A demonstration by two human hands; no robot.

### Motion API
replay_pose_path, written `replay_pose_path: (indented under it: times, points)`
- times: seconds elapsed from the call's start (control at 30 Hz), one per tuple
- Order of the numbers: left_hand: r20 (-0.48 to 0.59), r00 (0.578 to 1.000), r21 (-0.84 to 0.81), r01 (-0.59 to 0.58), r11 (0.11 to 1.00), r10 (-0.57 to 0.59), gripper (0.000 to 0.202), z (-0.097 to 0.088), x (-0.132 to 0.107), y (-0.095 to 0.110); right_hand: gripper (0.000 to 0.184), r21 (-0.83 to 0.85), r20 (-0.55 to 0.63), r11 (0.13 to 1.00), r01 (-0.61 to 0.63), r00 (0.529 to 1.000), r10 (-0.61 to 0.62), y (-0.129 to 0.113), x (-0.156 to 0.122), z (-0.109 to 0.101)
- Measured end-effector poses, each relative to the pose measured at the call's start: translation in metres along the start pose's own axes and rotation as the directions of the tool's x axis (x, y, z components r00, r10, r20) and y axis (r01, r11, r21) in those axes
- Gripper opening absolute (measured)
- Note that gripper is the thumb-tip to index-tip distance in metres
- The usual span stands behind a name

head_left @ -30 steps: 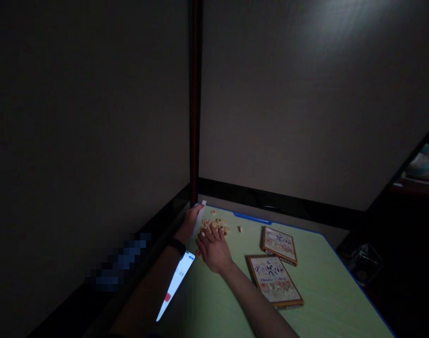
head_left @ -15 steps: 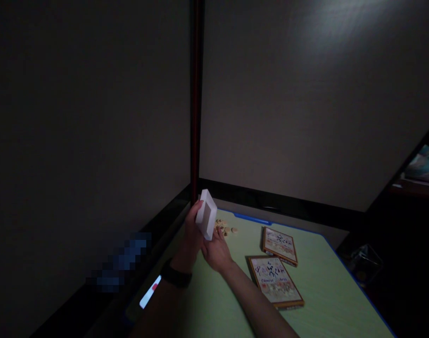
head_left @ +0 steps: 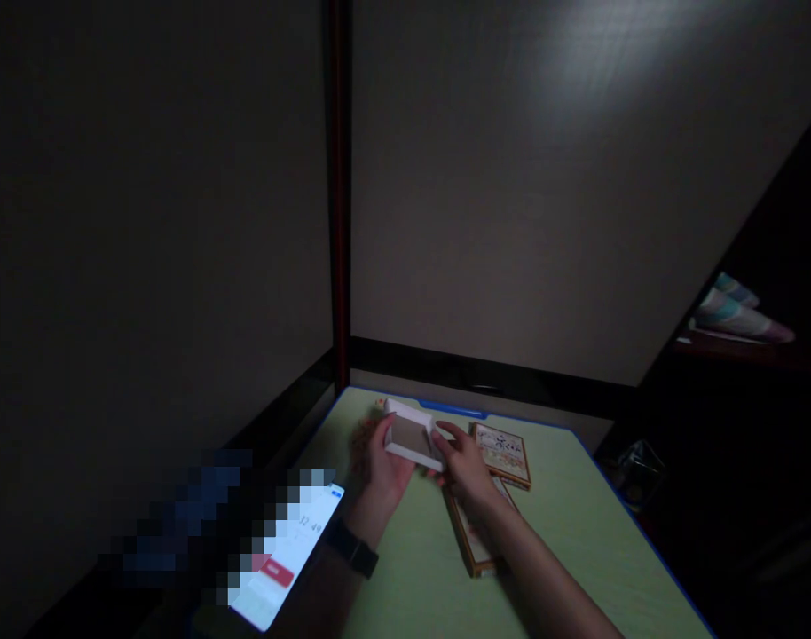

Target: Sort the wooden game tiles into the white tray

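A shallow white box (head_left: 413,429), open side up with a brownish inside bottom, is held in the air above the table. My left hand (head_left: 389,466), with a dark watch on the wrist, grips it from its near left side. My right hand (head_left: 467,463) holds its right end, the thumb at the rim and the index finger stretched along the far side. Small round wooden game pieces (head_left: 362,435) lie on the table, mostly hidden behind my left hand and blurred. Two flat boxes, a far Chinese chess box (head_left: 502,451) and a nearer box (head_left: 476,541), lie partly behind my right arm.
The green table (head_left: 578,524) has a blue edge and meets dark walls at the back. A lit phone (head_left: 289,559) is at the left, close to my left forearm. A clear plastic-looking item (head_left: 638,470) sits in shadow beyond the right edge.
The white box has turned from steeply tilted to nearly level, open side up. My right hand has moved from by the pieces to the box's right end. The view has shifted, showing more phone.
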State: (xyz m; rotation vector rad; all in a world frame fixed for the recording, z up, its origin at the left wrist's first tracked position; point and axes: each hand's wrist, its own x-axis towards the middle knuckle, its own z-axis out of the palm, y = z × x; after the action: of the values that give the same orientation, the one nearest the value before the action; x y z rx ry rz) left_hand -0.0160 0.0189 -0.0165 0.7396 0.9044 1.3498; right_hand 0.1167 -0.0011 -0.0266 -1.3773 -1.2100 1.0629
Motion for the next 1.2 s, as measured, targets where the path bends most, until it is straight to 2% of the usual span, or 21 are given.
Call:
replay_pose_path:
  times: [0.07,0.17,0.23,0.33,0.37,0.47,0.57,0.63,0.7,0.77,0.83,0.9,0.97,1.03,1.1,1.13,1.2]
  points:
    - [0.073,0.995,0.023,0.06,0.998,-0.061,0.046,0.008,0.002,-0.008,0.049,-0.221,-0.045,0.975,0.003,0.999,-0.014,0.003,0.006,-0.013]
    - [0.161,0.986,0.046,0.038,0.998,-0.045,0.045,0.011,0.004,-0.019,0.049,-0.535,-0.084,0.845,-0.001,0.995,-0.052,0.005,0.018,-0.031]
    - [0.147,0.989,0.113,-0.001,0.994,-0.015,0.044,0.01,0.003,-0.028,0.05,-0.638,-0.107,0.77,-0.014,0.992,-0.071,0.005,0.027,-0.041]
    - [0.076,0.997,0.324,-0.036,0.945,0.011,0.051,0.012,-0.004,-0.044,0.05,-0.757,-0.127,0.653,-0.029,0.987,-0.103,0.004,0.039,-0.055]
    - [0.08,0.997,0.389,-0.05,0.92,0.02,0.056,0.014,-0.007,-0.05,0.049,-0.796,-0.128,0.604,-0.036,0.986,-0.111,0.005,0.041,-0.059]
    - [0.18,0.984,0.542,-0.109,0.833,0.012,0.06,0.021,-0.021,-0.061,0.047,-0.887,-0.131,0.457,-0.07,0.986,-0.104,0.009,0.042,-0.078]
    - [0.338,0.941,0.688,-0.244,0.683,-0.004,0.049,0.027,-0.042,-0.063,0.043,-0.938,-0.146,0.328,-0.112,0.986,-0.08,0.012,0.034,-0.101]
    - [0.496,0.868,0.745,-0.432,0.509,0.011,0.045,0.027,-0.058,-0.06,0.04,-0.957,-0.157,0.256,-0.136,0.985,-0.065,0.011,0.029,-0.115]
    - [0.609,0.793,0.75,-0.58,0.318,0.008,0.054,0.026,-0.072,-0.056,0.038,-0.969,-0.163,0.199,-0.148,0.985,-0.057,0.007,0.023,-0.125]
    - [0.679,0.734,0.724,-0.665,0.185,-0.02,0.071,0.023,-0.083,-0.054,0.038,-0.976,-0.158,0.159,-0.147,0.985,-0.065,0.001,0.018,-0.129]
    - [0.723,0.688,0.69,-0.716,0.108,-0.057,0.086,0.02,-0.089,-0.053,0.039,-0.982,-0.147,0.133,-0.135,0.985,-0.088,-0.006,0.01,-0.127]
    - [0.754,0.651,0.657,-0.751,0.068,-0.09,0.097,0.018,-0.091,-0.052,0.038,-0.985,-0.126,0.133,-0.109,0.984,-0.127,-0.01,-0.003,-0.123]
    - [0.764,0.637,0.642,-0.766,0.034,-0.1,0.1,0.014,-0.088,-0.048,0.036,-0.98,-0.072,0.198,-0.032,0.978,-0.195,-0.008,-0.021,-0.117]
    - [0.737,0.672,0.672,-0.74,-0.03,-0.071,0.088,0.009,-0.08,-0.04,0.036,-0.92,0.06,0.352,0.17,0.952,-0.301,0.001,-0.041,-0.112]
    - [0.663,0.748,0.743,-0.655,-0.139,0.015,0.064,0.001,-0.065,-0.03,0.039,-0.796,0.209,0.467,0.385,0.899,-0.386,0.015,-0.06,-0.108]
    - [0.607,0.788,0.788,-0.581,-0.204,0.099,0.055,-0.003,-0.055,-0.024,0.041,-0.754,0.236,0.495,0.432,0.881,-0.409,0.022,-0.067,-0.107]
    - [0.496,0.827,0.857,-0.415,-0.305,0.267,0.048,-0.012,-0.036,-0.016,0.047,-0.713,0.283,0.512,0.479,0.865,-0.415,0.033,-0.076,-0.104]
